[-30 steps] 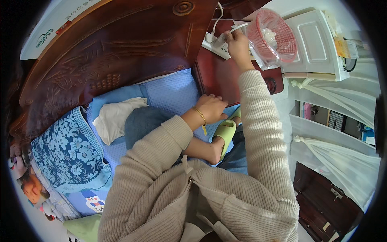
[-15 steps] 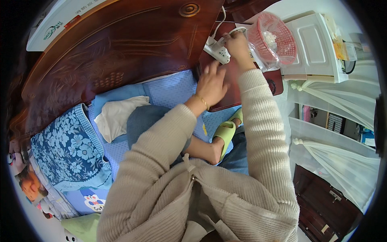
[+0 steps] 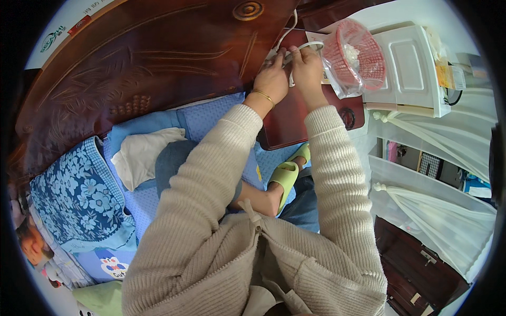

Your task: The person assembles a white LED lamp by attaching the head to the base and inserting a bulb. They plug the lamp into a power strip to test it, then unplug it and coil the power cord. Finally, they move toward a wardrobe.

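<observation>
Against right hand (image 3: pixel 308 72), white cable (image 3: pixel 313 43)

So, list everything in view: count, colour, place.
headboard: 1, dark brown, upper left
bedside table: 1, dark red, upper centre
power strip: 1, white, mostly hidden, upper centre
cable stretches: 2, white, upper centre
basket: 1, red, upper right
bag: 1, clear, lining basket
cabinet: 1, white, upper right
ring: 1, black, bedside table's corner
curtains: 2, white, right
shelf items: several, mixed, between curtains
wooden panel: 1, dark brown, lower right
floral cloth: 1, blue, left
crumpled cloth: 1, white, left
bedding: several pieces, blue, left
slippers: 2, lime green, centre
bracelet: 1, gold, upper centre
sleeves: 2, beige, centre
left hand: 1, bare, over power strip
right hand: 1, bare, at cable
</observation>
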Demonstrator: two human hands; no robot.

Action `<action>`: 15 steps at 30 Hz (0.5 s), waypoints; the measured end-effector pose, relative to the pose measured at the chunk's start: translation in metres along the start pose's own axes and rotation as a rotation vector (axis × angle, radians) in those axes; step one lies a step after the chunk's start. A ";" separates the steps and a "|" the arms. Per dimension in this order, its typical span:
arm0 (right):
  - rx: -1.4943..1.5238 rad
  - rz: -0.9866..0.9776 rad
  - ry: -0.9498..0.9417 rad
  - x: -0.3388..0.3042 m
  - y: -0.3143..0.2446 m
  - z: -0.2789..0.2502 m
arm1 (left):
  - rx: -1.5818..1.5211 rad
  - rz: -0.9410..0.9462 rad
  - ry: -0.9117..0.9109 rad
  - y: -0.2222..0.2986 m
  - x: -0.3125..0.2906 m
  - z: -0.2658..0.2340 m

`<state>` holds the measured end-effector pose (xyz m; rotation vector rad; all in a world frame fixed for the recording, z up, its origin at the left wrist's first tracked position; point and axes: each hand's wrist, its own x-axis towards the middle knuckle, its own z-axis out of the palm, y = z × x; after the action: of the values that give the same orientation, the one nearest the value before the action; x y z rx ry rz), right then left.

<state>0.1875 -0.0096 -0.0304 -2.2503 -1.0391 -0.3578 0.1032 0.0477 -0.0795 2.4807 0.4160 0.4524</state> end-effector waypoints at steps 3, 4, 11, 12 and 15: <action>0.570 0.475 0.023 -0.007 -0.007 0.002 | 0.000 -0.039 -0.071 0.005 0.002 -0.005; 0.610 0.510 0.060 -0.010 -0.005 0.006 | 0.004 -0.046 -0.101 0.006 0.002 -0.008; 0.274 0.163 0.285 -0.006 -0.012 0.005 | 0.006 -0.086 0.108 0.001 -0.002 0.013; 0.315 0.073 0.437 0.019 -0.017 -0.004 | 0.064 -0.073 0.057 -0.007 -0.005 0.024; 0.615 0.271 0.430 0.078 -0.033 -0.064 | 0.029 -0.118 -0.047 0.004 -0.011 0.018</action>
<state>0.2139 0.0114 0.0702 -1.6302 -0.5132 -0.3286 0.1010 0.0316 -0.0942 2.4731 0.5493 0.3418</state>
